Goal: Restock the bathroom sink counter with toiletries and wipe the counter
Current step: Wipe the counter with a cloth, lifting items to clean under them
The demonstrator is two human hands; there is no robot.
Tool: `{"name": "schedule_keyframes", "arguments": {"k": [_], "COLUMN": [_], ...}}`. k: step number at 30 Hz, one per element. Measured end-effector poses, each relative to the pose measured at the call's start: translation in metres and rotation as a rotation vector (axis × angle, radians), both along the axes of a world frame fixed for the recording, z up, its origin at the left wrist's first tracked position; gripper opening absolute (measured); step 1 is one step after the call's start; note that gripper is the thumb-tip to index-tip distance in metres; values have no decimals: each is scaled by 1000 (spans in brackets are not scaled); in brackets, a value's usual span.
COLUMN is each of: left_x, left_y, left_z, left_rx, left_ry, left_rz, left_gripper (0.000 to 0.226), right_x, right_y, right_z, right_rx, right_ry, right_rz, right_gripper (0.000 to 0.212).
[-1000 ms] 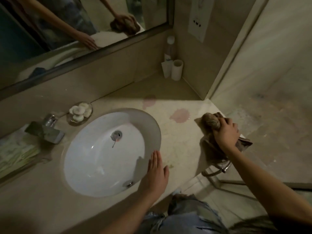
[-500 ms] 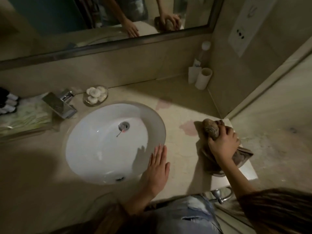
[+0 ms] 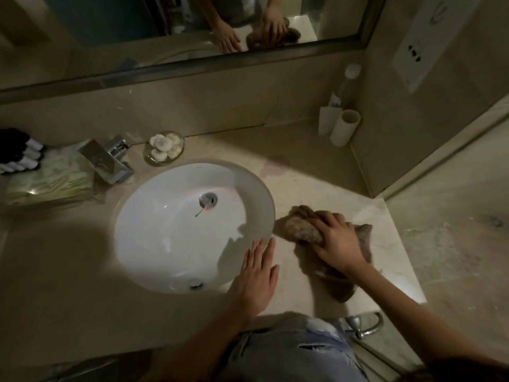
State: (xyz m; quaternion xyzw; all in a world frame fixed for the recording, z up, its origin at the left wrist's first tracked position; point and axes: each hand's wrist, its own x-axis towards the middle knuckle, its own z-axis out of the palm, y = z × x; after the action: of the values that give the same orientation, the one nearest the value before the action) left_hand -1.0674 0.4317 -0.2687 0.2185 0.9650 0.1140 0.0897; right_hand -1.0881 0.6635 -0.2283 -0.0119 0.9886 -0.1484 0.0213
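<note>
- Denim, pale blue and torn, fills the bottom edge: the person's jeans (image 3: 289,348) stand against the front of the worktop (image 3: 316,188), and a chrome towel ring (image 3: 366,325) hangs just to their right, below the worktop's edge
- Left hand (image 3: 257,274) lies palm down on the beige stone at the near right rim of the sink (image 3: 179,230), its fingers straight and pressed together, holding nothing
- Right hand (image 3: 337,244), just beside it, presses on the brown cloth (image 3: 297,224) with the fingers curled over its bunched top
- That cloth lies on the worktop right of the sink, its bunched end near the basin rim and its flat tail running back under the wrist
- White and oval, the sink has a metal drain plug (image 3: 208,199) at its middle
- Beyond the cloth and apart from it, a pink stain (image 3: 274,168) marks the stone
- Behind the sink at left stands a chrome faucet (image 3: 107,161), with a glass dish (image 3: 164,146) of round white pieces just to its right
- Far left, green-printed packets (image 3: 46,180) lie flat, and small bottles (image 3: 19,153) with dark bodies and pale caps lie side by side behind them
- In the far right corner two white cups (image 3: 344,128) touch, and a clear bottle (image 3: 348,84) stands behind them
- Above, the mirror (image 3: 165,31) reflects both hands and the cloth
</note>
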Motion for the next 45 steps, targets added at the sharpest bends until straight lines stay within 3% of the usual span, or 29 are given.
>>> {"name": "schedule_keyframes", "arguments": {"k": [6,11,15,20,25,28,33,36,41,45], "left_x": [2,0,9,13,24,20,11,9,-5,-13], "left_y": [3,-4,-37,-76,-87,-85,-66,-53,-19,4], "left_z": [0,1,-5,-7,-5,-4,8,4,18,23], "left_rx": [48,75,162,125,136,140,194,173,91,39], "left_ry": [-26,-84,-36,-37,-99,-122,-97,-38,-94,-95], "left_rz": [21,64,198,304,228,188,224,80,-41,-204], "left_gripper": [58,64,69,65,63,61,53,44,51,61], "right_x": [-37,-91,-83,16,18,-16,-50,-29,69,83], "right_y": [46,6,-42,-114,-83,-34,-11,-50,-40,45], "right_z": [-8,-2,3,-11,-14,-14,-6,0,-9,-8], "right_rx": [65,46,67,25,-19,27,-31,-34,15,20], "right_ry": [14,-34,-37,92,125,105,59,41,94,80], "right_rz": [-386,-456,-270,269,453,297,-436,-405,-1,-465], "right_gripper": [56,55,58,57,54,55,54,56,53,52]}}
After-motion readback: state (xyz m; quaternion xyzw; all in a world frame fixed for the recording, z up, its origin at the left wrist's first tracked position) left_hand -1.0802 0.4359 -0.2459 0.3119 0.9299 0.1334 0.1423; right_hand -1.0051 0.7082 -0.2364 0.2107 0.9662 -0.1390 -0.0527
